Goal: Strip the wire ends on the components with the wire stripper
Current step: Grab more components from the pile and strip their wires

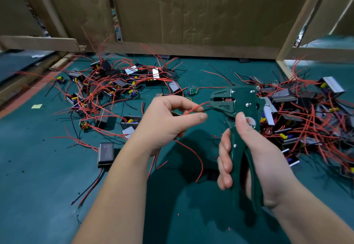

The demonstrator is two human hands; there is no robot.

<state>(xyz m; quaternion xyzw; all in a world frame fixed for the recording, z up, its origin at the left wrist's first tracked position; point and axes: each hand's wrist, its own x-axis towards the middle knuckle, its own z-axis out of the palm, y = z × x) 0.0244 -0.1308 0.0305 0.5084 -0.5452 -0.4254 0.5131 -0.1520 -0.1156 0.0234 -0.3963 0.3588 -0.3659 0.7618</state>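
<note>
Head view | left hand (168,121) pinches red wire (195,107), end pointing right into wire stripper (235,102) mouth | right hand (254,159) grips handles

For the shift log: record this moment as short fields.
left hand: pinches red wire, its end at the stripper head
right hand: grips the stripper handles
stripper: green, head up, mouth facing left
left pile: components with red wires
right pile: more components, wires tangled
surface: green mat
behind: cardboard
</note>
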